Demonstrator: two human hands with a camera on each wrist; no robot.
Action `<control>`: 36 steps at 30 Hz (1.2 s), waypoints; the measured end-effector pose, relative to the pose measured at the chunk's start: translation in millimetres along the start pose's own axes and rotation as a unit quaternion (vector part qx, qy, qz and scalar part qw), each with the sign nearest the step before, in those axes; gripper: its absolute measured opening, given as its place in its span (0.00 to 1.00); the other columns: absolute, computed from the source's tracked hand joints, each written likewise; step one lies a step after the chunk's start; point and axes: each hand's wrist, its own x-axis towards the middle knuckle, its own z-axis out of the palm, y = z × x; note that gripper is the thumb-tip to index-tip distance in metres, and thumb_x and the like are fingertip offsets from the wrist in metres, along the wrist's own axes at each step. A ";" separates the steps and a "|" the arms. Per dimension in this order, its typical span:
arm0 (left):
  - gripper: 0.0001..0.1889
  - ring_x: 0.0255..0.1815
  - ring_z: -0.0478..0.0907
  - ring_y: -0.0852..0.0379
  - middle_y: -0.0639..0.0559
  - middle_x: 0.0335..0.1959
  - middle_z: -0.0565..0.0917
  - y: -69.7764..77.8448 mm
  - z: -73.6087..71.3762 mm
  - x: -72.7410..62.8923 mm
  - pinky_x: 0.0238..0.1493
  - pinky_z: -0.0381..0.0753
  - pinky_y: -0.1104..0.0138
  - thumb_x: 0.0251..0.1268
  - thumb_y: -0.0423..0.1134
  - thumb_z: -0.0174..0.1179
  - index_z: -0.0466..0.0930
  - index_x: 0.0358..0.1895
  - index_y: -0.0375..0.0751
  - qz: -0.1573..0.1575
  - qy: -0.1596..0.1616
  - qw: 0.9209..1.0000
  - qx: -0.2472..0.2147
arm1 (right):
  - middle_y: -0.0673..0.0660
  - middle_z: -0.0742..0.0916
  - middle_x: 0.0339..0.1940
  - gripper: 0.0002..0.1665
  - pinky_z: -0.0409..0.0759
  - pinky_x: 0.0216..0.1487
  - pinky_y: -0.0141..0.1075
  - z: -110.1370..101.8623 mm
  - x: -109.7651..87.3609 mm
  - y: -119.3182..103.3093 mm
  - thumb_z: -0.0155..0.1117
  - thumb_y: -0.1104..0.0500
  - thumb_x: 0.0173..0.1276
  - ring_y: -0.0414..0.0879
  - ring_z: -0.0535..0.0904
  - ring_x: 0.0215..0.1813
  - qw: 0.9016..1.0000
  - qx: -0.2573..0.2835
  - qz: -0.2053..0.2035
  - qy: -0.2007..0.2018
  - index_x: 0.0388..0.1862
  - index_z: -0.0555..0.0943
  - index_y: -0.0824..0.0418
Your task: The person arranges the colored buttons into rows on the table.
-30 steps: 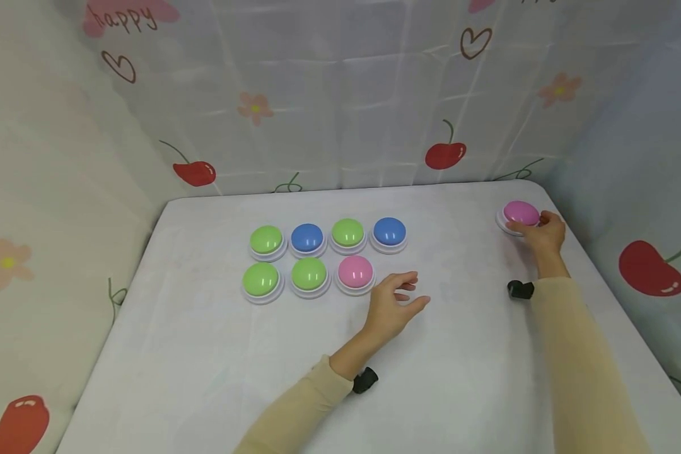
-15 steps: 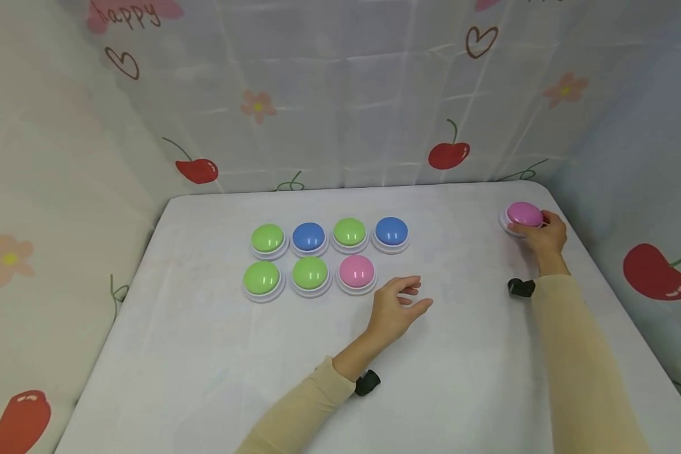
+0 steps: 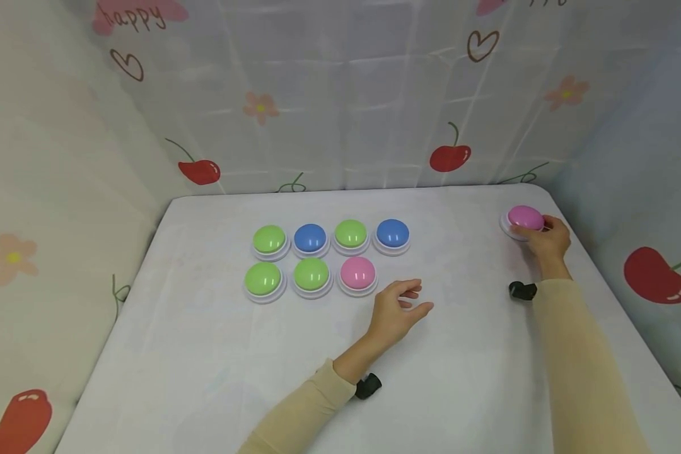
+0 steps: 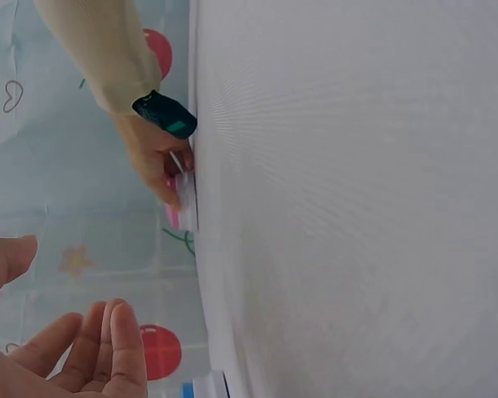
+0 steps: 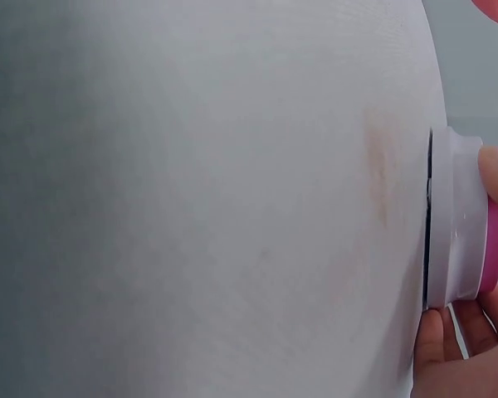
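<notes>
At the far right corner of the white table, my right hand [image 3: 552,241] grips a pink push button [image 3: 525,217] by the side of its white base. In the right wrist view the thumb is on one side of that button [image 5: 466,224] and the fingers are on the other. The base sits at the tabletop; whether it is slightly raised I cannot tell. My left hand [image 3: 393,313] hovers over the table's middle, thumb and fingers spread apart, holding nothing. Just left of it stands another pink button [image 3: 357,272], the right end of the front row.
Two green buttons [image 3: 311,274] complete the front row to the left. Behind runs a row of green [image 3: 350,233] and blue buttons [image 3: 393,233]. A printed curtain [image 3: 340,94] encloses the table [image 3: 459,378] at the back and sides. Each wrist wears a small black camera [image 3: 369,386].
</notes>
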 end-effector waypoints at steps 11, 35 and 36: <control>0.23 0.49 0.81 0.51 0.39 0.50 0.84 -3.3 0.4 1.7 0.49 0.84 0.70 0.59 0.36 0.69 0.78 0.58 0.31 -0.005 -0.001 1.000 0.003 | 0.54 0.67 0.76 0.50 0.64 0.75 0.35 -2.6 0.0 1.6 0.70 0.40 0.59 0.45 0.64 0.69 1.000 0.015 0.010 0.014 0.76 0.60 0.51; 0.21 0.47 0.82 0.50 0.38 0.49 0.84 -1.9 -3.8 30.9 0.45 0.83 0.75 0.58 0.33 0.69 0.80 0.56 0.32 -0.008 0.051 0.999 0.008 | 0.59 0.70 0.74 0.47 0.67 0.74 0.47 3.9 -96.1 -18.5 0.73 0.46 0.60 0.53 0.62 0.73 0.983 -0.002 -0.144 -0.115 0.75 0.64 0.53; 0.21 0.47 0.82 0.49 0.38 0.49 0.84 -0.8 -3.5 32.4 0.44 0.83 0.76 0.58 0.33 0.69 0.80 0.56 0.32 -0.005 0.053 0.999 0.006 | 0.59 0.70 0.73 0.47 0.68 0.73 0.47 5.1 -103.5 -20.4 0.73 0.47 0.60 0.54 0.62 0.73 0.980 -0.004 -0.157 -0.125 0.75 0.64 0.53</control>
